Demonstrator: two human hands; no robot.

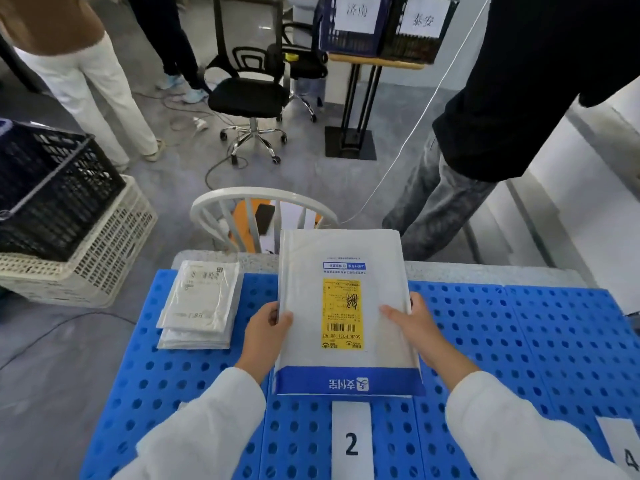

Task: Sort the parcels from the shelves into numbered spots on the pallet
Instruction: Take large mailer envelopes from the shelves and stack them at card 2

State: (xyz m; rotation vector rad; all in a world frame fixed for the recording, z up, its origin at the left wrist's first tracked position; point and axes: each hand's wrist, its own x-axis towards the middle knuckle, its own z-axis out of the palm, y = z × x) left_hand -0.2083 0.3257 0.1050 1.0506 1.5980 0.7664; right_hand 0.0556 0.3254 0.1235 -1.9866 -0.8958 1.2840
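Note:
A white mailer parcel (304, 306) with a yellow label and a blue band at its near end is held flat over the blue perforated pallet (519, 341). My left hand (265, 332) grips its left edge, thumb on top. My right hand (419, 327) grips its right edge, thumb on top too. The parcel sits just beyond a white paper tag marked 2 (351, 441). Another tag, marked 4 (623, 445), shows at the pallet's right edge. A small stack of white parcels (201, 303) lies on the pallet's far left.
Stacked crates, a dark one (52, 188) on a white one (104, 261), stand left of the pallet. A white chair back (256, 199) is just behind it. A person in dark clothes (485, 133) stands at the right. Office chairs (252, 98) and labelled baskets (381, 26) stand further back.

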